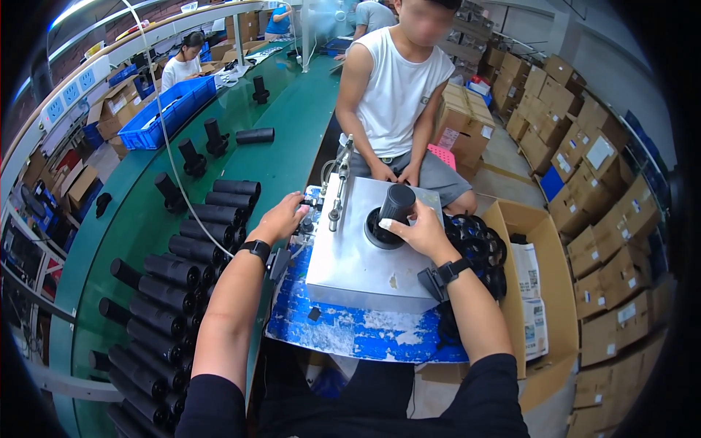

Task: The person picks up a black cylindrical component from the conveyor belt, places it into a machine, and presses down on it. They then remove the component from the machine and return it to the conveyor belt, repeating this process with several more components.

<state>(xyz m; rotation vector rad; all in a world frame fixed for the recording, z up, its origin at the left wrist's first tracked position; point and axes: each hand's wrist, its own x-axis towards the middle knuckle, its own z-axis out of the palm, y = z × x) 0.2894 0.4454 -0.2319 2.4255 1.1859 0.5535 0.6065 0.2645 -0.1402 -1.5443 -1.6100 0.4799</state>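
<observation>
A black ribbed-top cylinder (398, 201) stands slightly tilted in a dark round fixture (382, 235) on a silver metal box (350, 257). My right hand (425, 232) is closed around its lower part, thumb in front. My left hand (282, 217) reaches to the box's left side, fingers stretched out and apart beside a small black valve fitting (314, 203); whether they touch it is hard to make out. An upright metal clamp-like rod (338, 191) with thin tubing rises from the box between my hands.
Several black cylinders (166, 303) lie in rows on the green bench (95, 248) at left. A blue crate (169, 115) stands farther back. Black rings (475, 241) and an open carton (562, 306) sit at right. A seated person (398, 95) faces me; a white cable (162, 124) hangs at left.
</observation>
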